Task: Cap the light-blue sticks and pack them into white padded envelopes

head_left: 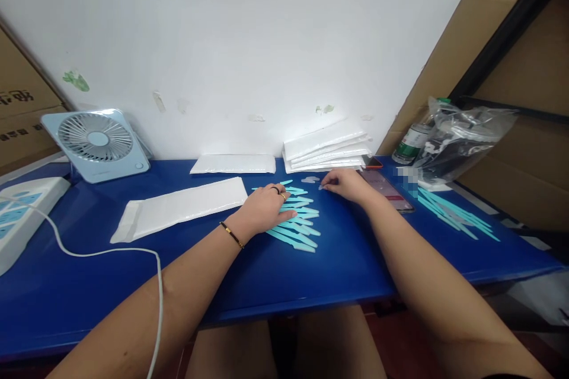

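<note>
On the blue table, several pale teal sticks with notched, pointed ends lie fanned out side by side. My left hand rests on them, palm down, fingers stretched and thumb apart; it covers their left ends. To the right of the fan, my right hand has thumb and forefinger pinched on a small translucent piece, held at table height. A few similar translucent pieces lie just left of those fingertips.
White padded mailers lie left, with a stack at the wall. A phone, more teal sticks, a bottle and a plastic bag are right. A fan, power strip and cable are left.
</note>
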A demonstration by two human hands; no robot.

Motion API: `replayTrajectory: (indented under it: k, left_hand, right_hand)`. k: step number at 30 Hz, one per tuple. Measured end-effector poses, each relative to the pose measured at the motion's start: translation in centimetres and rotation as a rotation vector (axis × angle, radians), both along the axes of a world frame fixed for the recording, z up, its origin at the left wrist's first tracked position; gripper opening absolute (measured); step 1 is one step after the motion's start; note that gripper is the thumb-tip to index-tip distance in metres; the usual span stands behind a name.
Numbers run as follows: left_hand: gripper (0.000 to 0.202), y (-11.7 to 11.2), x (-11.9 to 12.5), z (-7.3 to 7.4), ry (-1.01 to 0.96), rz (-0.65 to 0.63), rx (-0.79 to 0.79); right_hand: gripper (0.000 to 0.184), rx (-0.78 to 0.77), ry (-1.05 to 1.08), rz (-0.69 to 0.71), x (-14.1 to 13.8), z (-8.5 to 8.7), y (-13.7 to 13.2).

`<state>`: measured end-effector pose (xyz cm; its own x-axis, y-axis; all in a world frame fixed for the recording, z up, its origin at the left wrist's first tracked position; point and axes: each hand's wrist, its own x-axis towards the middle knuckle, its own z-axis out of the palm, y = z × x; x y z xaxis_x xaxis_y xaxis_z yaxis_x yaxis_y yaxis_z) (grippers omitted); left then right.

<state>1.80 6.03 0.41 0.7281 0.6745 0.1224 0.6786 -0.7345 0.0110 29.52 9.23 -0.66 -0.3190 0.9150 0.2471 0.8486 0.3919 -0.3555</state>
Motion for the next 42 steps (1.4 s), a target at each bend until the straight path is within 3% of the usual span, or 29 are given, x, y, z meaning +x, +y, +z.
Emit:
replayTrajectory:
  k: [5, 12, 19, 23, 29, 37, 39, 42]
  left_hand:
    - [0.058, -0.2, 0.1, 0.0, 0.011, -0.003, -0.006]
    - [0.056, -0.3, 0.2, 0.2, -0.017, -0.044, -0.045]
    - [0.054, -0.4, 0.2, 0.6, -0.016, -0.016, -0.092]
    - [0.054, -0.4, 0.2, 0.7, -0.027, -0.016, -0.111]
    - [0.054, -0.4, 0.1, 0.7, -0.07, -0.045, -0.144]
    - [0.056, -0.9, -0.1, 1.8, -0.091, -0.02, -0.253]
    - [0.056, -0.8, -0.1, 1.6, -0.111, -0.033, -0.236]
    - [0.057, -0.3, -0.2, 0.8, -0.105, -0.035, -0.157]
  right_hand:
    - [0.01, -0.111, 0.11, 0.093, -0.7, 0.0, -0.3]
    - [0.01, -0.029, 0.165, 0.143, -3.3, -0.6, -0.5]
    - [0.011, -0.146, 0.154, 0.121, -1.1, -0.1, -0.5]
    - [0.013, -0.068, 0.162, 0.076, -1.5, -0.4, -0.2]
    - [0.01, 0.031, 0.208, 0.115, -3.7, -1.2, 0.0]
    - [0.01, -0.082, 0.162, 0.249, -4.1, 0.2, -1.3]
    - [0.014, -0.022, 0.164, 0.214, -3.7, 0.1, -1.1]
    - [0.022, 0.125, 0.123, 0.05, -3.3, -0.4, -0.1]
